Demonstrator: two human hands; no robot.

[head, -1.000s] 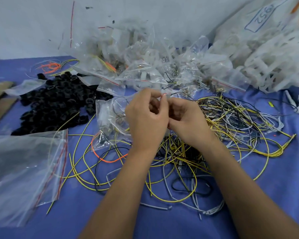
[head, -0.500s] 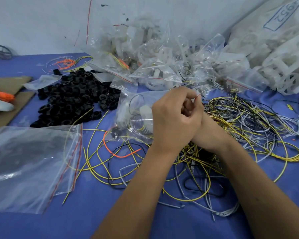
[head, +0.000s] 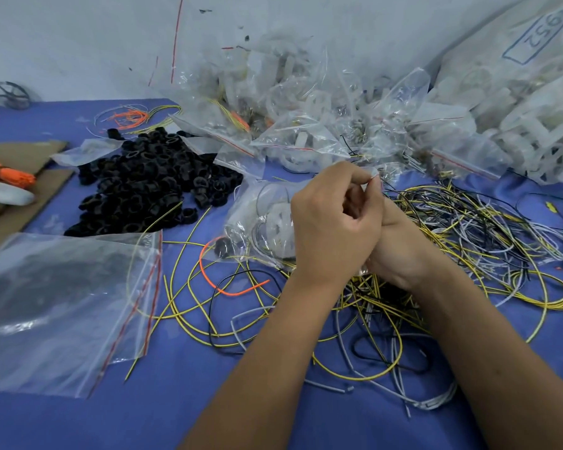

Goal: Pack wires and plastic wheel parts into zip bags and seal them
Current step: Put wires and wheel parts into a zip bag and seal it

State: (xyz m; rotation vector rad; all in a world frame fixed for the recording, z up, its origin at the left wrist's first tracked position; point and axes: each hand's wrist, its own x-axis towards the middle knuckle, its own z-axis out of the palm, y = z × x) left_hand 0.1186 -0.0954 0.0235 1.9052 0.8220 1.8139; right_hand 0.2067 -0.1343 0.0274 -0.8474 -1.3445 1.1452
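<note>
Hands meet above the middle of the blue table point(head: 78, 423). The left hand point(head: 332, 228) is in front, its thumb and forefinger pinching the red-lined top edge of a small zip bag point(head: 267, 219), which holds a white wheel part and some thin wires. The right hand point(head: 400, 251) sits just behind the left one and is mostly hidden, so I cannot tell how its fingers lie. Under and to the right of both hands lies a loose tangle of yellow, black and white wires point(head: 468, 228). A heap of black plastic rings point(head: 150, 183) is to the left of the bag, and a stack of empty zip bags point(head: 62, 303) lies near the left edge. Filled bags point(head: 306, 118) are piled against the wall behind.
</note>
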